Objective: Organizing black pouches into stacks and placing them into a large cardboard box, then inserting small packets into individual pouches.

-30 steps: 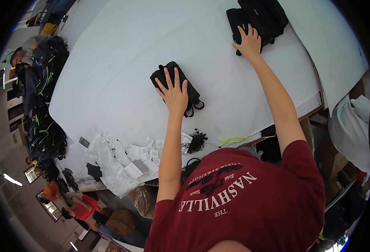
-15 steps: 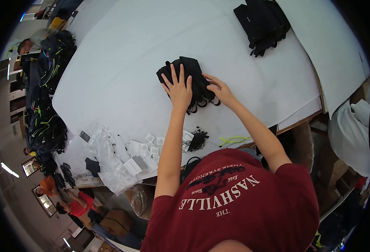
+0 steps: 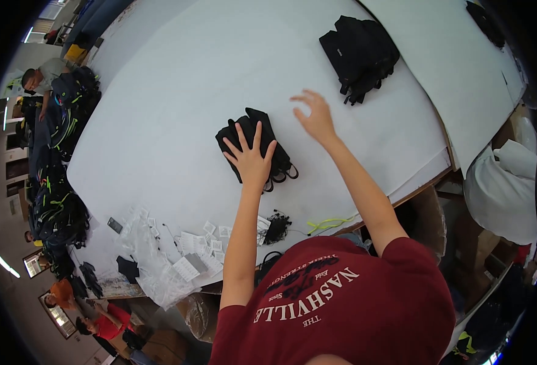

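Pressing a folded black garment (image 3: 255, 145), left hand (image 3: 250, 159) fingers splayed; right hand (image 3: 315, 117) spread; white tags (image 3: 186, 246) near edge.

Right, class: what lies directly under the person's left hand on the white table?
The left hand lies flat, fingers spread, on a small stack of folded black garments on the white table. The cloth beneath the palm is hidden. The right hand hovers open beside it.

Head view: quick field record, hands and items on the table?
left hand: flat on black garment, fingers spread
right hand: open, raised over the table, holding nothing
black pile: far right on table
tags: scattered at near edge, in clear bags
yellow cord: near edge
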`<action>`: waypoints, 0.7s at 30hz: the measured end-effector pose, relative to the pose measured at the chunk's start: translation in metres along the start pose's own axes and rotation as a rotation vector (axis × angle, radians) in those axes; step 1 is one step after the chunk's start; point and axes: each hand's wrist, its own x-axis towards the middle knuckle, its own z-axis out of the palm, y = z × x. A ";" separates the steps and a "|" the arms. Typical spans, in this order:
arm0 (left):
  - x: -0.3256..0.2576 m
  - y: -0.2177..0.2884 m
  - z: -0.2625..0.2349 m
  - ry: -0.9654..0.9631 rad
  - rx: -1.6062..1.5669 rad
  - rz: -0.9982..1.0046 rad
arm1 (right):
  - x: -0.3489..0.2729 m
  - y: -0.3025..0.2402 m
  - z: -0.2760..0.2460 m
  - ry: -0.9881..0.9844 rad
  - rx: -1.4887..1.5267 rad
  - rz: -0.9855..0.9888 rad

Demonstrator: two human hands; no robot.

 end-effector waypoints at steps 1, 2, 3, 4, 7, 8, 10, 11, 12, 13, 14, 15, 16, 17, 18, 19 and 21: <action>-0.002 -0.004 -0.002 -0.002 0.007 -0.009 | 0.027 -0.002 -0.019 0.219 -0.198 -0.046; -0.003 -0.006 -0.002 -0.002 0.009 -0.012 | 0.053 0.001 -0.041 0.383 -0.375 -0.041; -0.002 -0.003 -0.002 0.014 -0.001 -0.005 | 0.077 0.012 -0.065 0.553 -0.554 -0.034; -0.002 0.004 0.001 0.008 -0.017 0.006 | 0.096 0.034 -0.087 0.597 -0.698 0.070; -0.002 0.005 0.003 0.006 -0.016 -0.001 | 0.123 0.064 -0.124 0.225 -0.662 0.436; -0.003 0.006 0.002 -0.007 -0.007 -0.005 | 0.126 0.066 -0.133 0.100 -0.544 0.491; -0.001 0.007 0.003 0.005 -0.007 -0.008 | 0.123 0.071 -0.139 0.262 -0.479 0.369; -0.002 0.006 0.004 0.020 -0.014 -0.001 | 0.116 0.069 -0.136 0.411 -0.405 0.260; -0.003 0.005 0.006 0.031 -0.019 0.008 | 0.108 0.067 -0.132 0.400 -0.402 0.256; -0.005 0.004 0.005 0.024 -0.014 -0.003 | 0.096 0.058 -0.127 0.417 -0.045 0.218; -0.003 0.004 0.005 0.027 -0.022 0.003 | 0.084 0.050 -0.120 0.431 0.311 0.179; -0.001 0.004 0.004 0.028 -0.028 0.009 | 0.069 0.049 -0.100 0.405 0.538 0.134; -0.001 0.001 0.002 0.022 -0.017 -0.002 | 0.047 0.029 -0.078 0.361 0.631 0.143; 0.000 0.000 0.002 0.022 -0.025 -0.001 | 0.024 0.013 -0.054 0.293 0.713 0.103; 0.001 0.002 0.001 0.024 -0.037 0.008 | 0.000 0.007 -0.033 0.186 0.628 0.188; 0.001 0.005 -0.001 0.017 0.004 0.000 | -0.023 -0.008 -0.013 0.065 0.622 0.206; 0.002 0.004 0.001 0.046 -0.018 0.041 | -0.056 -0.028 0.014 -0.198 0.569 0.304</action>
